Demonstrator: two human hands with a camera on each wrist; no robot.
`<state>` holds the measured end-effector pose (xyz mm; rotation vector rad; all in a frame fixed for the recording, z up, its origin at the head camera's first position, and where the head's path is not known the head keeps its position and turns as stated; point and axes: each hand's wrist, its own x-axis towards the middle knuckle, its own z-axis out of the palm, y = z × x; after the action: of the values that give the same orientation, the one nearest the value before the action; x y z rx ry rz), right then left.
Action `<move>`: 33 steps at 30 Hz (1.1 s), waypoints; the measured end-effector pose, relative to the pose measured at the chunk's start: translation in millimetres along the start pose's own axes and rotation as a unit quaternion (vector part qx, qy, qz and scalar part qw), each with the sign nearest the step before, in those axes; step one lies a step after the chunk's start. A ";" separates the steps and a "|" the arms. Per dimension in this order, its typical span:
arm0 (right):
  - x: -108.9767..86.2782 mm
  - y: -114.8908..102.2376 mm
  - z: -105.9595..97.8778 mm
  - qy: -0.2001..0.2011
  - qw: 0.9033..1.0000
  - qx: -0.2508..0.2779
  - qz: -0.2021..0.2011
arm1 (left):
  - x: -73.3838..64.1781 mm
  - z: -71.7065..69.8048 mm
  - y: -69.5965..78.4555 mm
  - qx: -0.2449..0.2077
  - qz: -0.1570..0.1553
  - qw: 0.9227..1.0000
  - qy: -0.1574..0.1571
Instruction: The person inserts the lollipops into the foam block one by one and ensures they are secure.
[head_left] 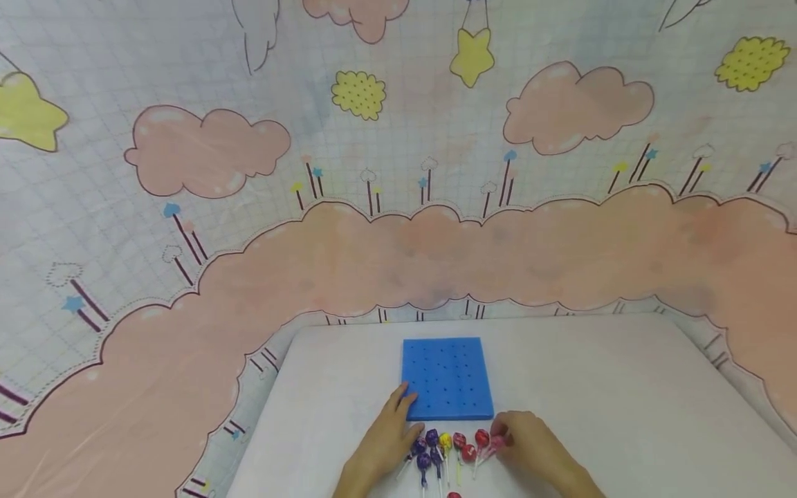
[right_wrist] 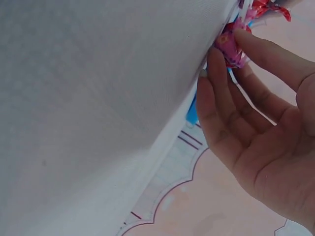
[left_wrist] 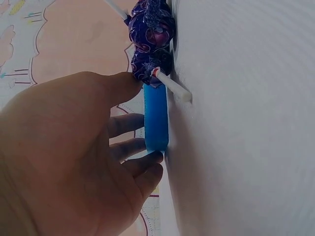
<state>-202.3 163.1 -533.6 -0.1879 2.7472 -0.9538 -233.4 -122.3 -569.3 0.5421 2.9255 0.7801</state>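
A blue foam board [head_left: 445,377] with rows of small holes lies flat on the white table. My left hand [head_left: 387,437] rests at its near left corner, fingers loosely extended along the side edge. In the left wrist view, the left thumb reaches up to the purple-wrapped lollipops [left_wrist: 151,32]. Off the board's near right corner, my right hand [head_left: 529,443] pinches a pink lollipop [right_wrist: 229,45] by its wrapped head between thumb and fingers. Its white stick points toward the near left. Beside it are red lollipops [head_left: 469,453] and a yellow one [head_left: 445,441].
Several lollipops lie in a loose row between the hands, sticks mostly toward the near side. Another red lollipop [head_left: 454,495] shows at the bottom edge of the head view. A cloth with printed clouds [head_left: 436,259] hangs behind the white table [head_left: 598,387].
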 end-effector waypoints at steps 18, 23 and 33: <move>-6.5 3.3 -13.4 0.028 0.995 0.048 -0.080 | -1.2 0.0 -2.2 0.003 -0.007 1.000 -0.005; -7.1 -3.5 -18.5 0.042 0.996 0.045 -0.063 | -0.9 -2.2 -1.4 0.006 -0.004 1.000 -0.004; -8.0 -10.4 -27.3 0.088 0.992 0.057 -0.075 | -0.6 -1.4 2.2 0.005 0.002 1.000 -0.006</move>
<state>-201.0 172.8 -504.9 -0.3093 2.8594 -1.2187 -232.4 -121.4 -567.0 0.5530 2.9204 0.7597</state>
